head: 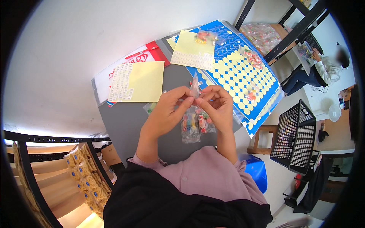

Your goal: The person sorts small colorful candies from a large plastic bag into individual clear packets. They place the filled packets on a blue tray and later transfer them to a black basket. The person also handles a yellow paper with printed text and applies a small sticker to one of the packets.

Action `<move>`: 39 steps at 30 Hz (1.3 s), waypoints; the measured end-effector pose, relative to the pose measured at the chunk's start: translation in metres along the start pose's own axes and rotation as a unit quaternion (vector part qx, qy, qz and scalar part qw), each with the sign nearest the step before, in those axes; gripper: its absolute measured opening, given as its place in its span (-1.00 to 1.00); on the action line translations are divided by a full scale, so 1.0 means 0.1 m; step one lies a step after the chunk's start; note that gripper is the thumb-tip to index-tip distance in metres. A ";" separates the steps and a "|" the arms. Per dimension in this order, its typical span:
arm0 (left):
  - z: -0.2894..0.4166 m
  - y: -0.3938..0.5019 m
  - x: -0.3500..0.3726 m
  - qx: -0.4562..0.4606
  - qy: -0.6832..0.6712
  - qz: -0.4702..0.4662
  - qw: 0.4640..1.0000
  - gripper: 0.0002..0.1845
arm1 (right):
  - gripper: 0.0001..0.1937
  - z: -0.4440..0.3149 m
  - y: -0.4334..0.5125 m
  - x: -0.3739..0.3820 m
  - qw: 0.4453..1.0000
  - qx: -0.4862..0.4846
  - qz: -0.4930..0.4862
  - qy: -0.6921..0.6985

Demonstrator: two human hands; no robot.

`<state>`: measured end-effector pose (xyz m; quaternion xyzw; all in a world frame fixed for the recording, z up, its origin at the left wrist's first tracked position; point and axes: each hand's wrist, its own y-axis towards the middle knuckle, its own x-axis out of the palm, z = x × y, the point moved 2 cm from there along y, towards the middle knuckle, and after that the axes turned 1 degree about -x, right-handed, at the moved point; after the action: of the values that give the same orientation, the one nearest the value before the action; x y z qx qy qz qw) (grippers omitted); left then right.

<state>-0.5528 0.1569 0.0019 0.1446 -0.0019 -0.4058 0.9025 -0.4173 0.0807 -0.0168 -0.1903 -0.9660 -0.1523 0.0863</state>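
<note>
My left hand and my right hand meet above the grey tabletop, pinching a small clear plastic bag between thumbs and fingers. Below them lie clear bags with colourful contents, one in the middle and another beside it. A bag with something green is partly hidden by my left hand. To the left rests a yellow backing sheet with small white labels; a second such sheet lies farther back. Blue sheets with round pale stickers carry several filled bags.
A black plastic basket and a brown stool stand right of the table, near a blue bin. Shelving with packed bags is at lower left. Another person sits at a table at upper right.
</note>
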 end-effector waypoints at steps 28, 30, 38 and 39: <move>-0.18 0.06 -0.14 -0.116 -0.126 0.002 0.985 -0.61 | -0.71 0.09 0.06 -0.18 0.991 -0.094 -0.003 -0.092; -0.15 0.05 -0.15 -0.107 -0.153 0.007 0.982 -0.60 | -0.73 0.13 0.08 -0.20 0.993 -0.098 0.018 -0.059; -0.15 0.04 -0.15 -0.102 -0.122 0.022 0.987 -0.65 | -0.80 0.25 0.13 -0.29 0.996 -0.058 -0.037 -0.054; -0.14 0.04 -0.15 -0.107 -0.121 0.018 0.987 -0.65 | -0.80 0.24 0.13 -0.27 0.996 -0.051 -0.037 -0.065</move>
<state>-0.5587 0.1743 -0.0090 -0.0035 -0.0706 -0.4014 0.9132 -0.3901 0.0913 -0.0421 -0.1677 -0.9669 -0.1921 0.0078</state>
